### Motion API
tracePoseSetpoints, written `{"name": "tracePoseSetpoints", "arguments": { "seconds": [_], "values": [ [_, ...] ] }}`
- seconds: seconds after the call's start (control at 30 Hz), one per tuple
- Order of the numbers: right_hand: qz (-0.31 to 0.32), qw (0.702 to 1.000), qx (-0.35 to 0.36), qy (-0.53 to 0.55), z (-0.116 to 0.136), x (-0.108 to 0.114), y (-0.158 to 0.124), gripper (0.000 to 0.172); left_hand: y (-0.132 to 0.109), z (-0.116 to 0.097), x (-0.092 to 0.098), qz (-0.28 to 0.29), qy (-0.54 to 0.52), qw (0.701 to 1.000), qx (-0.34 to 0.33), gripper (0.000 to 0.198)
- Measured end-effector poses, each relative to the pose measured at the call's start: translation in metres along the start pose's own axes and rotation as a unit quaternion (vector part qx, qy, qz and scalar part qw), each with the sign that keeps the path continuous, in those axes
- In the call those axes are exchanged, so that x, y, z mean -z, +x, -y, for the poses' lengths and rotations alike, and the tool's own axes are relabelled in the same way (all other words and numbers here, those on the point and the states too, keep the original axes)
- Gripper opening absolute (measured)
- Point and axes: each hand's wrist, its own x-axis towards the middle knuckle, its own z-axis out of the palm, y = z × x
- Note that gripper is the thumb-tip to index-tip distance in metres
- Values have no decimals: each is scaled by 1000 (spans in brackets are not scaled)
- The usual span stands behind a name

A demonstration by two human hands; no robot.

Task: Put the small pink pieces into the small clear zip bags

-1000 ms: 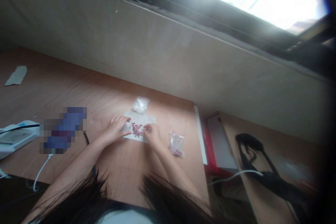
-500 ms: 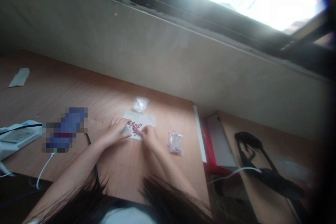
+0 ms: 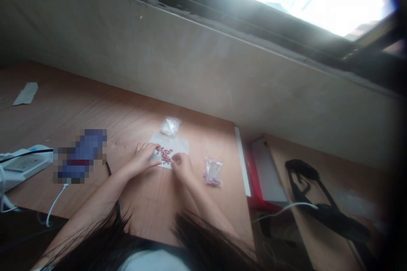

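Several small reddish-purple beans or bead-like pieces [image 3: 165, 155] lie in a loose pile on a white paper sheet [image 3: 179, 144]. At the pile's left edge, my left hand [image 3: 146, 155] rests with thumb and fingers spread apart. A pale, shiny patch shows between them; whether it is a clear bag or only the paper, I cannot tell. My right hand [image 3: 182, 166] is at the pile's right side, thumb and forefinger pinched together. Anything between those fingertips is too small to make out. Beyond the paper lies a clear plastic packet [image 3: 171, 126].
Right of my right hand lies a clear bag [image 3: 213, 172] with some reddish pieces at its bottom. A blurred-out blue object [image 3: 83, 152], a white power strip [image 3: 27, 167] and cables occupy the left of the wooden table [image 3: 152, 207]. A black strapped item [image 3: 327, 207] lies far right.
The view has shifted very slightly. My right hand's fingertips sit a little farther right, at the edge of the pile; my left hand has stayed almost in place.
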Motion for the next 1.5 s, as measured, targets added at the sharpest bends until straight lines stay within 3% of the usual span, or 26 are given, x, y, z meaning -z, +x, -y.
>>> {"name": "tracePoseSetpoints", "arguments": {
  "seconds": [0.17,0.5,0.63,0.8,0.97,1.1,1.23,1.37,1.5],
  "values": [
    [15,998,47,-40,-11,-3,-1,7,-1,0,-1,-4,5,1000,-2,41],
    [19,996,42,73,31,4,8,14,4,4,-10,-8,13,1000,0,40],
    [-43,998,6,-34,19,-2,21,17,2,4,-4,-3,12,1000,6,42],
    [-8,996,25,-88,1,-7,33,11,3,8,-2,-6,22,1000,15,42],
    [-2,996,17,-92,-1,-4,37,10,6,14,-8,-9,19,1000,15,43],
    [0,999,12,-34,13,1,31,11,8,12,-9,-10,11,1000,20,44],
    [53,997,20,61,32,4,23,17,9,6,-6,-5,11,1000,21,42],
    [-20,999,-23,-45,32,1,27,16,8,7,-4,-5,20,1000,24,41],
    [-6,991,-35,-130,21,-5,36,10,5,10,-2,-2,16,1000,24,41]
  ]
}}
